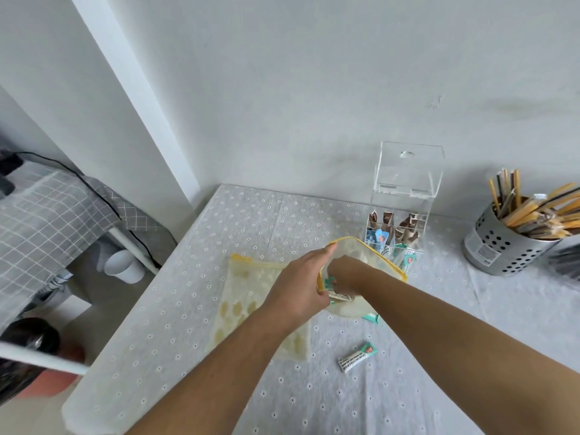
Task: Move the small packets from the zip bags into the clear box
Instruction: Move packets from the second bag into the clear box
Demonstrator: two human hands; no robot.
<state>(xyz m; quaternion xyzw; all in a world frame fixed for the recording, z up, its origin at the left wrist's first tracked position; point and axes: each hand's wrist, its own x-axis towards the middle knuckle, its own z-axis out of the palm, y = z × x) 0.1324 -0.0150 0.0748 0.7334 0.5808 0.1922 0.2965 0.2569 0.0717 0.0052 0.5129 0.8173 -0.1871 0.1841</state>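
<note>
My left hand (301, 285) grips the yellow-zippered rim of a translucent zip bag (357, 249) and holds its mouth wide. My right hand (343, 274) is inside that bag, fingers closed around small teal and white packets (337, 296). A second zip bag (248, 296) lies flat on the table under my left forearm. One teal-ended packet (357, 359) lies loose on the cloth, and another (370, 317) pokes out from under the held bag. The clear box (405, 196) stands behind with its lid up, holding brown, blue and teal packets.
A perforated metal pot (499, 243) full of wrapped sticks stands at the right. The table (188, 309) has a dotted grey cloth and its left edge drops to the floor, where a white cup (124, 266) and a checked fabric rack sit. The wall is close behind the box.
</note>
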